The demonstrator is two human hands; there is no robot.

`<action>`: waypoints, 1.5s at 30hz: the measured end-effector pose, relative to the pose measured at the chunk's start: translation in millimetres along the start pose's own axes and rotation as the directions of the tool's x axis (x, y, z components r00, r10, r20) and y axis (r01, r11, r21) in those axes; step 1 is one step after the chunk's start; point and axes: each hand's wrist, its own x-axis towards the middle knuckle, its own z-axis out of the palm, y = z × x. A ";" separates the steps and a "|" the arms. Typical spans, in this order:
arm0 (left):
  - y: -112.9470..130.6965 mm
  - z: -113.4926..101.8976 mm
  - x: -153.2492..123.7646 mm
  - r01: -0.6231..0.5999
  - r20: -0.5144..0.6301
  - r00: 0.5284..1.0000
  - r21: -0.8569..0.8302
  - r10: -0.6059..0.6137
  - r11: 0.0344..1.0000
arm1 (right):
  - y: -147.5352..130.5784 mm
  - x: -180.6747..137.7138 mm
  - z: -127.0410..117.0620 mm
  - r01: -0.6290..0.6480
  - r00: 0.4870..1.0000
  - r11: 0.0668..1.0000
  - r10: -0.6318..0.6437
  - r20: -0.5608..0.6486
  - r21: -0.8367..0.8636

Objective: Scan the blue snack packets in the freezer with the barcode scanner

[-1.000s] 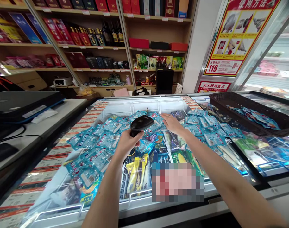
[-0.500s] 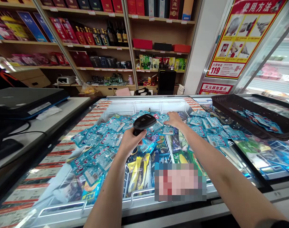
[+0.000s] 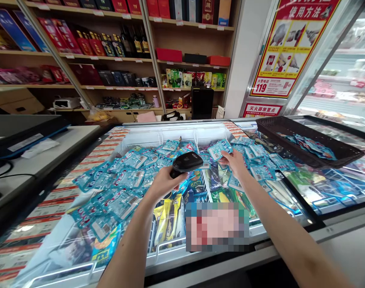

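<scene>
My left hand (image 3: 164,183) is closed round the handle of a black barcode scanner (image 3: 186,163), whose head points right. To the right of it, my right hand (image 3: 234,162) pinches a blue-and-white packet (image 3: 220,150) by its lower right edge, lifted over the freezer. Below both hands, many similar blue packets (image 3: 131,179) lie spread over the glass top and goods of a chest freezer (image 3: 154,134). Yellow-wrapped ice creams (image 3: 169,220) stand in a wire basket under my left wrist. A pixelated patch hides part of the front.
A dark brown basket (image 3: 293,154) with some blue packets stands at the right on the freezer. On the left is a white counter (image 3: 23,172) with a black device (image 3: 26,132) and cables. Shelves (image 3: 101,56) with bottles and boxes line the back wall.
My right hand, earlier reaching among the packets, now holds one raised. The scanner in my left hand stays close by. The whole view has shifted slightly, with the surroundings moving left.
</scene>
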 end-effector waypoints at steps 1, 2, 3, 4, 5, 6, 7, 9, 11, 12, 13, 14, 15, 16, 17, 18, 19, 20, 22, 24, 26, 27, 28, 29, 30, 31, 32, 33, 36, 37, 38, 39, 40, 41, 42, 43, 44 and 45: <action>1.0 2.3 0.3 -0.002 0.018 1.000 0.015 0.002 1.000 | 2.0 -3.6 -3.0 0.008 1.000 1.000 -0.008 0.002 -0.002; 1.8 4.3 0.7 -0.002 0.033 0.999 0.027 0.002 1.000 | 3.6 -6.0 -5.2 0.016 1.000 1.000 -0.016 0.004 -0.013; 2.4 5.8 1.3 -0.002 0.048 0.999 0.037 0.000 0.999 | 4.8 -7.4 -6.9 0.023 1.000 0.999 -0.023 0.007 -0.028; 3.0 7.0 1.9 -0.002 0.061 0.998 0.046 0.000 0.999 | 5.6 -8.0 -7.8 0.026 1.000 0.999 -0.026 0.015 -0.040; 3.5 8.0 2.5 -0.003 0.072 0.997 0.055 -0.001 0.998 | 6.1 -8.0 -8.1 0.029 0.999 0.999 -0.027 0.025 -0.046; 4.2 8.7 3.0 -0.003 0.081 0.997 0.065 -0.002 0.998 | 6.2 -7.8 -7.9 0.030 0.999 0.999 -0.028 0.038 -0.045; 5.0 9.3 3.3 -0.004 0.088 0.996 0.075 -0.003 0.997 | 6.0 -7.4 -7.4 0.031 0.998 0.999 -0.029 0.053 -0.036; 6.8 10.6 3.6 0.001 0.104 0.995 0.088 -0.010 0.996 | 5.2 -7.1 -6.0 0.036 0.997 0.999 -0.036 0.075 -0.007; 8.6 12.1 3.5 0.007 0.126 0.992 0.089 -0.018 0.996 | 4.5 -7.2 -5.1 0.040 0.996 0.999 -0.041 0.084 0.010; 9.4 12.8 3.5 0.008 0.137 0.990 0.087 -0.019 0.996 | 4.4 -7.5 -5.1 0.040 0.995 0.999 -0.041 0.086 0.010; 10.1 13.5 3.5 0.008 0.144 0.989 0.086 -0.020 0.996 | 4.5 -7.7 -5.3 0.041 0.995 0.999 -0.042 0.087 0.007; 10.6 14.1 3.6 0.007 0.148 0.989 0.088 -0.020 0.996 | 4.8 -7.9 -5.6 0.043 0.995 0.999 -0.043 0.087 0.005; 10.9 14.5 3.7 0.005 0.151 0.988 0.092 -0.019 0.996 | 5.2 -8.1 -5.9 0.046 0.995 0.999 -0.046 0.087 0.006; 11.1 14.8 3.7 0.003 0.153 0.988 0.098 -0.018 0.995 | 5.7 -8.3 -6.2 0.050 0.995 0.999 -0.051 0.088 0.012; 11.3 15.1 3.8 0.003 0.156 0.988 0.104 -0.019 0.995 | 6.2 -8.5 -6.3 0.055 0.994 0.998 -0.057 0.088 0.018; 11.3 15.2 3.8 0.004 0.158 0.987 0.108 -0.021 0.994 | 6.7 -8.7 -6.1 0.062 0.994 0.998 -0.063 0.089 0.022; 11.3 15.4 3.8 0.006 0.158 0.987 0.111 -0.024 0.994 | 7.1 -8.9 -5.7 0.068 0.994 0.997 -0.070 0.089 0.021; 11.3 15.6 3.7 0.009 0.158 0.987 0.110 -0.027 0.994 | 7.5 -9.1 -5.2 0.073 0.993 0.997 -0.074 0.087 0.014; 11.1 16.0 3.5 0.017 0.155 0.987 0.106 -0.033 0.994 | 8.1 -9.5 -3.9 0.080 0.993 0.997 -0.079 0.083 -0.012; 10.8 16.4 3.3 0.019 0.151 0.988 0.099 -0.034 0.995 | 8.7 -9.8 -2.8 0.087 0.993 0.995 -0.083 0.085 -0.042; 10.3 16.6 3.3 0.017 0.151 0.988 0.096 -0.031 0.995 | 9.4 -9.9 -2.2 0.093 0.992 0.993 -0.087 0.091 -0.066; 10.0 16.6 3.4 0.015 0.150 0.988 0.097 -0.030 0.995 | 9.7 -9.9 -2.0 0.095 0.992 0.992 -0.088 0.092 -0.078; 9.6 16.7 3.6 0.013 0.150 0.988 0.101 -0.028 0.995 | 10.0 -9.9 -2.0 0.096 0.992 0.991 -0.088 0.090 -0.091; 9.2 16.7 3.7 0.010 0.150 0.988 0.106 -0.026 0.994 | 10.1 -9.9 -1.9 0.094 0.993 0.990 -0.085 0.087 -0.106; 8.8 16.8 3.9 0.005 0.151 0.988 0.111 -0.022 0.994 | 10.0 -10.0 -1.8 0.091 0.994 0.988 -0.082 0.079 -0.124; 8.3 16.9 4.1 0.001 0.150 0.989 0.115 -0.018 0.993 | 9.9 -10.1 -1.7 0.087 0.995 0.986 -0.077 0.069 -0.143; 7.8 17.0 4.2 -0.003 0.148 0.989 0.119 -0.015 0.993 | 9.7 -10.3 -1.6 0.083 0.995 0.984 -0.074 0.062 -0.160; 7.3 17.2 4.3 -0.005 0.146 0.989 0.122 -0.013 0.993 | 9.5 -10.4 -1.5 0.080 0.996 0.982 -0.072 0.058 -0.171; 5.9 17.7 4.4 0.000 0.140 0.990 0.126 -0.017 0.992 | 9.1 -10.8 -1.1 0.086 0.995 0.984 -0.077 0.060 -0.157; 5.6 17.9 4.4 0.001 0.141 0.990 0.126 -0.019 0.992 | 9.1 -10.8 -0.9 0.090 0.995 0.985 -0.081 0.065 -0.148; 5.4 18.0 4.4 0.002 0.143 0.990 0.125 -0.020 0.992 | 9.1 -10.7 -0.7 0.092 0.994 0.985 -0.083 0.067 -0.144; 5.4 18.1 4.5 0.004 0.143 0.989 0.124 -0.022 0.992 | 8.9 -10.6 -0.7 0.096 0.994 0.985 -0.087 0.069 -0.145; 5.4 18.0 4.5 0.005 0.141 0.990 0.122 -0.022 0.993 | 8.6 -10.2 -0.9 0.102 0.993 0.984 -0.092 0.070 -0.148; 5.5 17.8 4.6 0.007 0.139 0.990 0.117 -0.023 0.993 | 8.1 -9.7 -1.5 0.111 0.992 0.982 -0.102 0.070 -0.153; 5.6 17.5 4.7 0.009 0.135 0.991 0.111 -0.024 0.994 | 7.4 -8.9 -2.7 0.123 0.991 0.979 -0.114 0.063 -0.165; 5.6 17.0 4.8 0.013 0.129 0.991 0.104 -0.026 0.994 | 6.5 -7.9 -4.7 0.134 0.991 0.974 -0.127 0.049 -0.185; 5.4 16.2 4.9 0.014 0.119 0.993 0.098 -0.026 0.995 | 5.4 -6.7 -7.5 0.144 0.990 0.966 -0.141 0.029 -0.214; 5.0 15.2 5.0 0.015 0.105 0.994 0.095 -0.025 0.995 | 4.0 -5.4 -11.2 0.154 0.987 0.956 -0.158 0.004 -0.251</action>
